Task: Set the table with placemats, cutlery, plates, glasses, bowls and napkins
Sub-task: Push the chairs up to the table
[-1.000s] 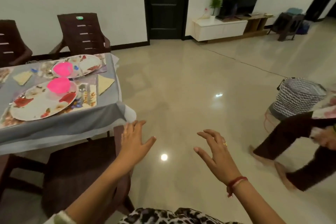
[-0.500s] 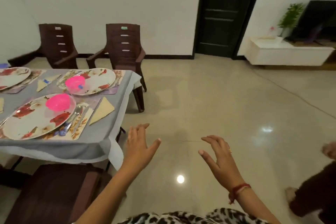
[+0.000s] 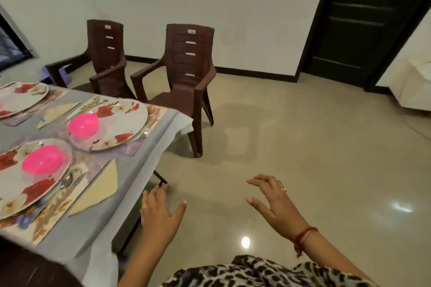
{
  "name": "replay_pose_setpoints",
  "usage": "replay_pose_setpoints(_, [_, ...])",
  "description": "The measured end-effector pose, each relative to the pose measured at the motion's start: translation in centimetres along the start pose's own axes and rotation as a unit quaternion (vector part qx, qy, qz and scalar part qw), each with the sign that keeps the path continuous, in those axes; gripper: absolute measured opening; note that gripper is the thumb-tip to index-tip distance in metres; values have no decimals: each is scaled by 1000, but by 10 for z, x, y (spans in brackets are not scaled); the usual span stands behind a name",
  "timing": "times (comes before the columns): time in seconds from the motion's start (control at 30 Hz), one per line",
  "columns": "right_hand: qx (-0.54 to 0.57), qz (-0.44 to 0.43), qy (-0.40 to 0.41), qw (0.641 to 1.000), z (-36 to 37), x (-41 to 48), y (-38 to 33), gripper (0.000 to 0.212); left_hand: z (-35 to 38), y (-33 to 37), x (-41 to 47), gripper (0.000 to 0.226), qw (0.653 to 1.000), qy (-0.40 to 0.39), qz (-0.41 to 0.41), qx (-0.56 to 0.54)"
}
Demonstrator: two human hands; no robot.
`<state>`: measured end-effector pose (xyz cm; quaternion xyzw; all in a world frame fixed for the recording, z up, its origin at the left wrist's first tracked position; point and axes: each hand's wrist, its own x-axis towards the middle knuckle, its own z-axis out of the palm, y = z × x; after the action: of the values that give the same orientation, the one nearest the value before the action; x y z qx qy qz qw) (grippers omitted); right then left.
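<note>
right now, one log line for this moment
left hand: open, empty, by table | right hand: open, empty, over floor | nearest plate: pink bowl on it

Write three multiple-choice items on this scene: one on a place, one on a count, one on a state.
1. Where does the nearest pink bowl sit?
A) on a floral plate
B) on the floor
C) on a napkin

2. How many chairs stand beyond the table?
A) one
B) two
C) four

3. What state are the left hand and right hand in?
A) both open, holding nothing
B) both gripping a plate
C) one pinching a spoon

Answers:
1 A: the bowl rests inside the plate's rim.
2 B: two brown chairs stand side by side there.
3 A: the fingers are spread over the floor, with nothing between them.
</note>
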<state>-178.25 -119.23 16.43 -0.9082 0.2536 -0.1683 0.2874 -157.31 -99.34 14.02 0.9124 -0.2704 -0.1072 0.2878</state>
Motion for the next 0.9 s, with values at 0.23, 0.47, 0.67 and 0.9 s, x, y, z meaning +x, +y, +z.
replay_pose_setpoints(0.23, [-13,-13,30,999,-66,149,96,65,53,151,142,62,998,2,21,-64])
replay_pose_setpoints(0.47, [5,1,32,999,-106,314,219,67,128,235,304,68,998,9,14,-63])
replay_pose_setpoints(0.67, [-22,-46,11,999,-165,489,296,61,154,310,453,72,997,64,-25,-24])
replay_pose_setpoints(0.9, [-73,-116,-60,989,-175,683,354,65,182,364,598,71,991,117,-65,22])
